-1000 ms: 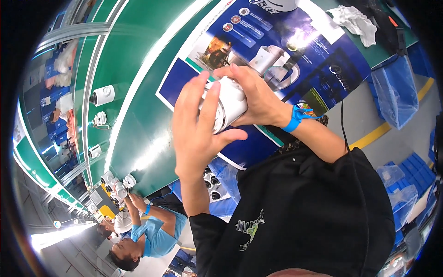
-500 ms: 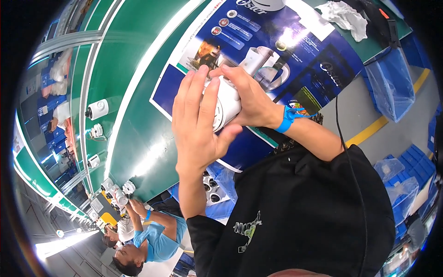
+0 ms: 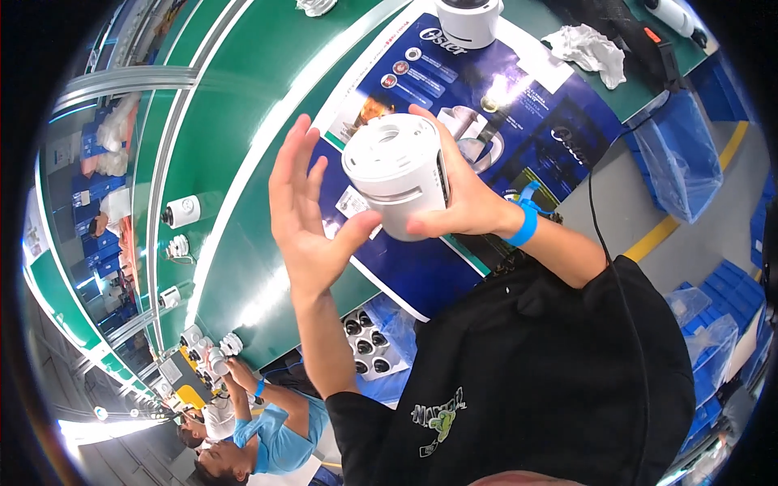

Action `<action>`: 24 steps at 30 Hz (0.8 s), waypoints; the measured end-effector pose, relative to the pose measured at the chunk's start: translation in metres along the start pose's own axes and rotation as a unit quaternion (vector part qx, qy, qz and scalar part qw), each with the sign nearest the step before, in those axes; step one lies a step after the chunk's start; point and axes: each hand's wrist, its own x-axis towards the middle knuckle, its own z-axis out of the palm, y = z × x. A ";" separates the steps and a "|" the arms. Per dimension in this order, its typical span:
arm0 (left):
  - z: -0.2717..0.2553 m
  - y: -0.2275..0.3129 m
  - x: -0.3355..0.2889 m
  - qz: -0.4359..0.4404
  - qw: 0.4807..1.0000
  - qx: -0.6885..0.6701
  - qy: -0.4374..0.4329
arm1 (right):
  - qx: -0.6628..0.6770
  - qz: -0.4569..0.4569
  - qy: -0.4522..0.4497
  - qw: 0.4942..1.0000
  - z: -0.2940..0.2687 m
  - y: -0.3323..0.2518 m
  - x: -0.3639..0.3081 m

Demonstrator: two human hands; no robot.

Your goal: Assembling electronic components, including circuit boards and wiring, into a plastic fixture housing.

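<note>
My right hand (image 3: 470, 198) grips a white cylindrical appliance housing (image 3: 395, 174) from its right side, thumb in front and fingers behind. The housing's round end faces up, with a central opening and small holes; a slot runs across its side below the rim. At its left, my left hand (image 3: 304, 219) is open with the fingers spread. The left thumb lies close to the housing's side; whether it touches I cannot tell. Under both hands a blue printed sheet (image 3: 429, 271) with appliance pictures covers part of the green table (image 3: 243, 235).
Another white appliance housing (image 3: 468, 26) stands on the sheet's far end, near a crumpled white cloth (image 3: 590, 53). White units (image 3: 182, 212) line the left. A co-worker in a blue shirt (image 3: 284, 433) works at lower left. Blue bins with plastic liners (image 3: 681, 162) stand at right.
The left hand has let go of the housing and spread its fingers. In the right hand, the housing has turned so its round end faces up.
</note>
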 end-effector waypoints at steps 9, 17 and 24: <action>0.035 -0.021 0.008 -0.062 0.996 -0.057 0.042 | 0.024 0.073 -0.096 0.992 -0.015 0.002 0.013; 0.007 -0.053 0.019 -0.007 0.982 0.138 0.125 | -0.657 -0.088 -0.078 0.744 -0.093 -0.023 0.014; -0.094 -0.098 0.088 -0.012 0.875 0.463 0.140 | -0.734 0.006 -0.031 0.678 -0.077 -0.003 -0.020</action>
